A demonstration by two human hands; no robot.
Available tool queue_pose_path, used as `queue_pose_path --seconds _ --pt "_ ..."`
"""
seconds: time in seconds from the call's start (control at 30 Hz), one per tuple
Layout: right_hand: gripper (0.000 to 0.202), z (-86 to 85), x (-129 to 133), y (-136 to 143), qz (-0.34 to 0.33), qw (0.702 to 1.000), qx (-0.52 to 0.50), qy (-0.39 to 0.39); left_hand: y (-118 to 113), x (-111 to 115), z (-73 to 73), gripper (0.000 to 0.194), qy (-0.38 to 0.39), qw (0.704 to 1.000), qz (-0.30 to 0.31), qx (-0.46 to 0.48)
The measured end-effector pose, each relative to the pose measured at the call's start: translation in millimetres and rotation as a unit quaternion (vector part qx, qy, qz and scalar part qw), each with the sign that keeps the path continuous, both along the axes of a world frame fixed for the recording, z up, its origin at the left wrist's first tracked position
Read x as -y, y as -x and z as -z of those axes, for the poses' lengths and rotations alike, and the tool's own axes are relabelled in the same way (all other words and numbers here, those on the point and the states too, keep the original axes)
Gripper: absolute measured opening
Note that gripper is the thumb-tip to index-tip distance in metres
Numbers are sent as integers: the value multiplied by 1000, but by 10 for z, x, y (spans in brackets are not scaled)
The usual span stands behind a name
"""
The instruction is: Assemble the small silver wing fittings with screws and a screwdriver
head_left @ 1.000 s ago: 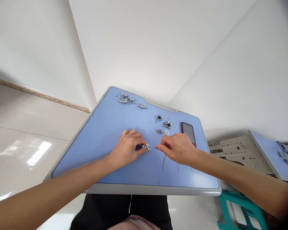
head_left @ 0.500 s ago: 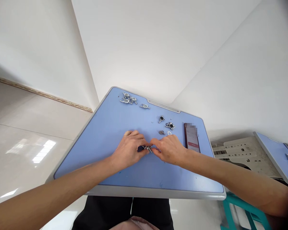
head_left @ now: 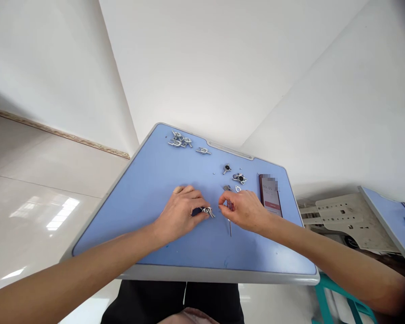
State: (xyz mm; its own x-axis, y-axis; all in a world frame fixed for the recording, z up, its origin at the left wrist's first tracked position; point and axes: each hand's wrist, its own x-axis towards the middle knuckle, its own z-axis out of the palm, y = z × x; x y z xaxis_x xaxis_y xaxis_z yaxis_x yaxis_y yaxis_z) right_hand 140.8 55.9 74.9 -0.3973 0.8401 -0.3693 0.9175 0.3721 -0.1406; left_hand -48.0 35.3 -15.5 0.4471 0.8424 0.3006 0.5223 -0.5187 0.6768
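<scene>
My left hand (head_left: 180,213) grips a small silver metal part (head_left: 208,211) between thumb and fingers, low over the middle of the blue table (head_left: 135,198). To its right, my right hand (head_left: 243,209) is apart from that part, thumb and index finger pinched together; anything between the fingertips is too small to make out. Partly under my right hand lies a thin screwdriver-like tool (head_left: 230,228). Just beyond my right hand are a flat oval metal plate (head_left: 238,189) and a small dark metal piece (head_left: 226,187).
Silver metal fittings (head_left: 178,140) lie in a cluster at the far left, with one fitting (head_left: 203,150) beside them. Two fittings with black centres (head_left: 240,178) are farther right. A phone (head_left: 270,194) lies near the right edge. A teal stool (head_left: 327,299) stands below.
My right hand has come away from the metal part and moved slightly right. More of the thin tool now shows beneath it. My left hand still holds the part.
</scene>
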Motion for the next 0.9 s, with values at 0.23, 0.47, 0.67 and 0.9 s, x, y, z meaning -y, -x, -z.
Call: queue_pose_path --seconds 0.23,0.47,0.67,0.9 --pt "14 126 71 -79 86 986 -120 79 9 -4 25 9 1 1000 6 3" --pt "14 250 152 -110 98 980 -153 83 4 10 2 8 13 1000 0 15" --pt "15 288 213 -64 97 983 -142 67 -11 27 -31 8 17 1000 -3 -8" --pt "14 383 269 -48 96 987 -124 42 -7 7 -2 10 11 1000 3 -20"
